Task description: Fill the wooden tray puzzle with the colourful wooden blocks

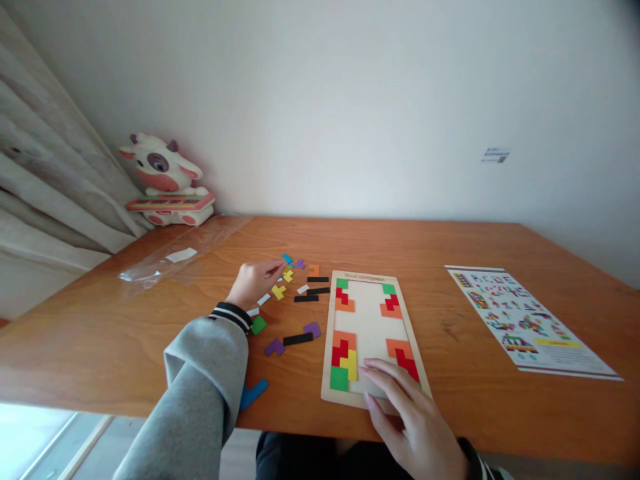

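Note:
My left hand [257, 281] reaches over the loose pieces left of the board, its fingers pressed together beside a yellow piece [289, 275]; anything between the fingertips is hidden. Fingers apart, my right hand [400, 407] rests over the lower right of the wooden puzzle board [326, 360]. Green, red and orange pieces sit in the board's upper corners. Lower left in it are orange, red, yellow [352, 367] and green [339, 379] pieces; orange and red [407, 364] ones lie lower right, partly covered by my right hand.
Loose black [298, 339], purple [275, 347], green [259, 325] and blue [255, 393] pieces lie left of the board. A printed sheet [525, 320] is on the right. Clear plastic wrap [165, 267] and a cow toy [167, 180] are at the back left.

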`<state>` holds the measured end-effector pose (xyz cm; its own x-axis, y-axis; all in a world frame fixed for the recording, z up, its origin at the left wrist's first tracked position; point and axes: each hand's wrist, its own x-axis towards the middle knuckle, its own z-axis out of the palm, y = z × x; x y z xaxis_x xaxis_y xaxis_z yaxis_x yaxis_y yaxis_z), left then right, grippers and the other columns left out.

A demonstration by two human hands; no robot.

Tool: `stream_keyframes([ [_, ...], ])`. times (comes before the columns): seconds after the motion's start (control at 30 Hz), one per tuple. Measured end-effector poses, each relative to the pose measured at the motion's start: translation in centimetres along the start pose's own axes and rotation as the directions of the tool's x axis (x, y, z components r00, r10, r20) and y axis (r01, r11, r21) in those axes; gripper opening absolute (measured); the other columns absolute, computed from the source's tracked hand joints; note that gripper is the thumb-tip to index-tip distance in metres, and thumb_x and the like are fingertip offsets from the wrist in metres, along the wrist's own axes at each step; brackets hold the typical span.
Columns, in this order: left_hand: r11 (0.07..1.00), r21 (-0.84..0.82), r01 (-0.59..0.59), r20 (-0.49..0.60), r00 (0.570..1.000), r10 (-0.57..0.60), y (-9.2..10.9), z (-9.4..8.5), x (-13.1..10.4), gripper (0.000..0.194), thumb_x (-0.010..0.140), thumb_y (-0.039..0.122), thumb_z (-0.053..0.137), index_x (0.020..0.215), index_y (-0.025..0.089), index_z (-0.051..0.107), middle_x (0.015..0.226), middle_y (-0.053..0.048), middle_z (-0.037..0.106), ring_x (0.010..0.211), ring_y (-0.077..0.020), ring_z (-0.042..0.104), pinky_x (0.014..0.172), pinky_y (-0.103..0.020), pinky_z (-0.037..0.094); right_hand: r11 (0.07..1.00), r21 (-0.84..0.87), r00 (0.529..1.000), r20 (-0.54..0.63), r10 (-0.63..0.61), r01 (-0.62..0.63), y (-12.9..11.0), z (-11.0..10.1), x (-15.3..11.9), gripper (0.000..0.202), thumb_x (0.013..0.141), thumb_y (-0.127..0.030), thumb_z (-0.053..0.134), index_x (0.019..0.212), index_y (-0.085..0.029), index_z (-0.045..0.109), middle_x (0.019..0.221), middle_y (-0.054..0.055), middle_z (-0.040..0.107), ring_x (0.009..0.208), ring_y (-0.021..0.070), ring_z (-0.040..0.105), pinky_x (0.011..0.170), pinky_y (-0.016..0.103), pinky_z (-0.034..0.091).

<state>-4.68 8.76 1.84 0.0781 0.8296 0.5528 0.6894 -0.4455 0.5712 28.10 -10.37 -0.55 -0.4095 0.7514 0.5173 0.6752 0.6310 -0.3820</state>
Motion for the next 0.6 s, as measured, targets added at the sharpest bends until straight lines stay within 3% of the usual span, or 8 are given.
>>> stream_keyframes([
  [0.07, 0.969, -0.192, 0.157, -0.129, 0.974, -0.184, 0.7, 0.2, 1.1, 0.024, 0.079, 0.041, 0.072, 0.088, 0.02, 0.079, 0.081, -0.005, 0.077, 0.073, -0.0193, 0.071, 0.071, -0.026, 0.055, 1.0, -0.003, 0.999, 0.044, -0.009, 0.009, -0.2, -0.8, 0.4, 0.039, 0.093, -0.022, 0.054, 0.132, -0.021, 0.053, 0.126, 0.009, 0.065, 0.117, 0.0195, 0.063, 0.098, 0.031, 0.056],
  [0.13, 0.841, -0.482, 0.247, -0.199, 0.904, -0.38, 1.4, 0.3, 2.0, 0.03, 0.075, 0.043, 0.076, 0.088, 0.016, 0.078, 0.075, -0.005, 0.075, 0.066, -0.0162, 0.069, 0.065, -0.025, 0.054, 1.0, -0.009, 0.994, 0.105, -0.029, 0.03, -0.6, -1.8, 1.4, 0.04, 0.093, -0.024, 0.057, 0.132, -0.021, 0.053, 0.126, 0.009, 0.065, 0.114, 0.02, 0.064, 0.096, 0.031, 0.056],
  [0.2, 0.631, -0.74, 0.234, -0.196, 0.822, -0.535, 1.7, 0.3, 2.4, 0.032, 0.069, 0.042, 0.081, 0.084, 0.014, 0.076, 0.071, -0.004, 0.072, 0.062, -0.0116, 0.065, 0.06, -0.021, 0.052, 0.999, 0.003, 0.985, 0.172, -0.033, 0.033, -1.3, -2.5, 3.2, 0.033, 0.093, -0.022, 0.057, 0.125, -0.023, 0.058, 0.12, 0.008, 0.067, 0.108, 0.02, 0.066, 0.092, 0.033, 0.057],
  [0.3, 0.365, -0.914, 0.177, -0.115, 0.749, -0.652, 1.5, 0.4, 2.2, 0.027, 0.065, 0.035, 0.085, 0.077, 0.014, 0.074, 0.068, 0.0, 0.067, 0.058, -0.0058, 0.06, 0.052, -0.014, 0.047, 0.997, 0.047, 0.954, 0.292, -0.068, 0.057, -2.1, -1.9, 7.4, 0.018, 0.093, -0.022, 0.058, 0.108, -0.023, 0.066, 0.106, 0.005, 0.071, 0.095, 0.0203, 0.067, 0.087, 0.037, 0.055],
  [0.47, 0.183, -0.958, 0.221, 0.003, 0.646, -0.764, 0.5, 1.2, 1.1, 0.013, 0.071, 0.018, 0.081, 0.08, 0.012, 0.074, 0.069, 0.0, 0.068, 0.059, -0.0047, 0.062, 0.055, -0.013, 0.048, 0.996, 0.063, 0.922, 0.38, -0.081, 0.062, -2.6, 3.7, 16.1, 0.015, 0.093, -0.023, 0.058, 0.102, -0.019, 0.07, 0.104, 0.006, 0.073, 0.101, 0.0198, 0.065, 0.095, 0.034, 0.049],
  [0.6, 0.146, -0.959, 0.241, 0.042, 0.633, -0.773, 0.1, 1.6, 0.9, 0.007, 0.075, 0.012, 0.077, 0.08, 0.01, 0.073, 0.071, -0.002, 0.069, 0.061, -0.0059, 0.064, 0.06, -0.015, 0.052, 0.997, 0.046, 0.916, 0.394, -0.072, 0.059, -2.8, 8.5, 20.6, 0.026, 0.091, -0.025, 0.062, 0.116, -0.017, 0.066, 0.119, 0.009, 0.07, 0.112, 0.0219, 0.062, 0.1, 0.034, 0.045],
])
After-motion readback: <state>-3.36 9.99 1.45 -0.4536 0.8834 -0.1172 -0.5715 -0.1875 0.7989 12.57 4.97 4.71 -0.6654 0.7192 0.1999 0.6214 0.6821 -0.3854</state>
